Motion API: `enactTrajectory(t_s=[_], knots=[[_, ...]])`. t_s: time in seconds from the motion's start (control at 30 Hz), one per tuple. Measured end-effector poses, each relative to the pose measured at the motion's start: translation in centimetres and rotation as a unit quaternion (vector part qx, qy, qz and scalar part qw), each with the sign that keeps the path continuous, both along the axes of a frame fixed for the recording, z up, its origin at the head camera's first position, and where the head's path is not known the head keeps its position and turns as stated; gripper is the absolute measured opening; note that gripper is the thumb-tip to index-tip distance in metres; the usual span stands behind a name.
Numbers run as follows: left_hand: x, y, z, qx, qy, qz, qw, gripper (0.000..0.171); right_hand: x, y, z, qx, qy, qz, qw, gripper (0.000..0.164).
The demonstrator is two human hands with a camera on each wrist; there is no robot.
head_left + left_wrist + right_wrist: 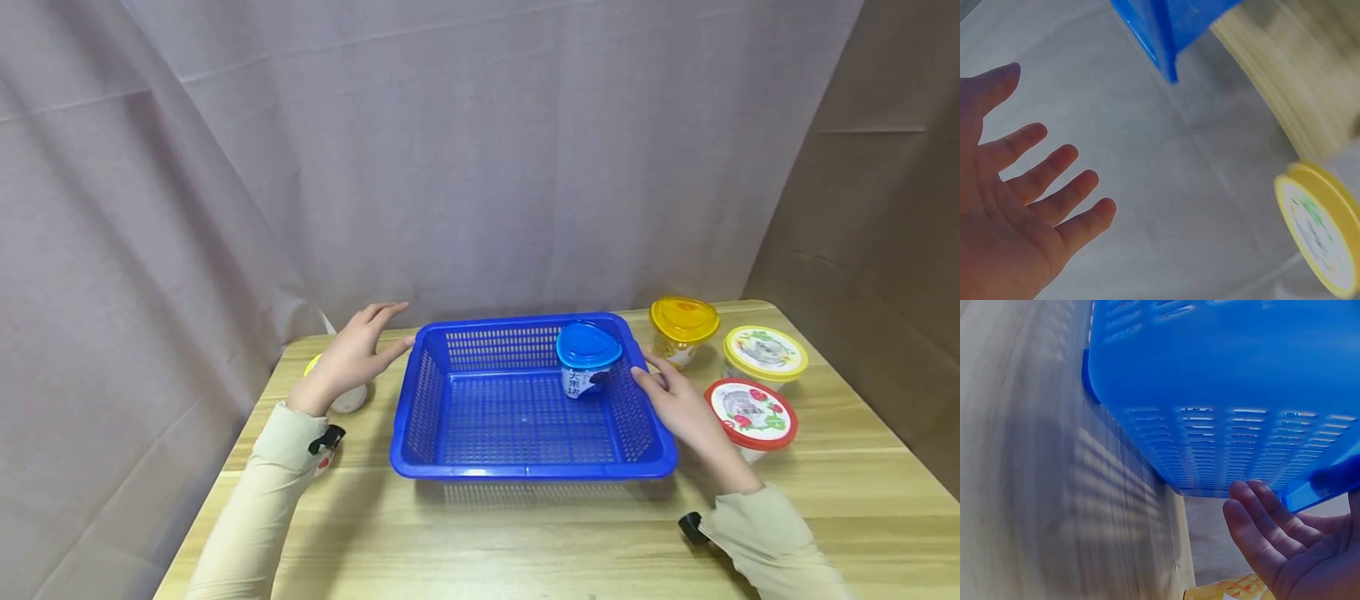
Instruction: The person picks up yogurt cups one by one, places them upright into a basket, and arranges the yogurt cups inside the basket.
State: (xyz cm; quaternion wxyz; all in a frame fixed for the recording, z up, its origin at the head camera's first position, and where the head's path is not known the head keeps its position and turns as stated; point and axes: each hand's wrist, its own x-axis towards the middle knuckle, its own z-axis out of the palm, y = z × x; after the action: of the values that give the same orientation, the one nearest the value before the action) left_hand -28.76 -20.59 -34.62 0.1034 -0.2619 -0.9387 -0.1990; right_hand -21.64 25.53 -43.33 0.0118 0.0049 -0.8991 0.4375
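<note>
A blue plastic basket [525,471] with slotted walls stands on the wooden table. Inside, at its right end, is a plastic cup with a blue lid [587,346]. My right hand [678,408] holds the basket's right rim, thumb over the top edge and fingers along the outer wall. In the right wrist view those fingers [1260,525] lie under the rim. My left hand [352,354] hovers by the back left corner, fingers spread, thumb tip close to the rim. Nothing is in its palm [1010,231] in the left wrist view.
Right of the basket stand a yellow-lidded cup [684,321], a round tub with a yellow lid [765,354] and one with a red lid [752,414]. Another yellow-lidded tub [1319,228] is partly hidden behind my left wrist. A grey curtain [480,167] hangs behind the table.
</note>
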Motion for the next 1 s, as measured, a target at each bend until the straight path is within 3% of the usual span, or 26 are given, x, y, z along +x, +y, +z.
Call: enactTrajectory(t_s=[0.37,0.57,1.0], knots=[[2.5,-4.1,-0.8,0.039,0.024,0.039,0.9982,0.061,-0.3,0.4,-0.3,-0.003,0.002,0.006,1.0,0.074],[3.7,-6.1,-1.3,0.033,0.039,0.069,0.9963,0.059,-0.3,0.4,-0.1,-0.002,-0.009,0.006,1.0,0.076],[6.3,-9.6,-3.8,0.05,0.046,0.107,0.992,0.055,-0.4,0.4,-0.2,-0.001,-0.012,0.004,1.0,0.077]])
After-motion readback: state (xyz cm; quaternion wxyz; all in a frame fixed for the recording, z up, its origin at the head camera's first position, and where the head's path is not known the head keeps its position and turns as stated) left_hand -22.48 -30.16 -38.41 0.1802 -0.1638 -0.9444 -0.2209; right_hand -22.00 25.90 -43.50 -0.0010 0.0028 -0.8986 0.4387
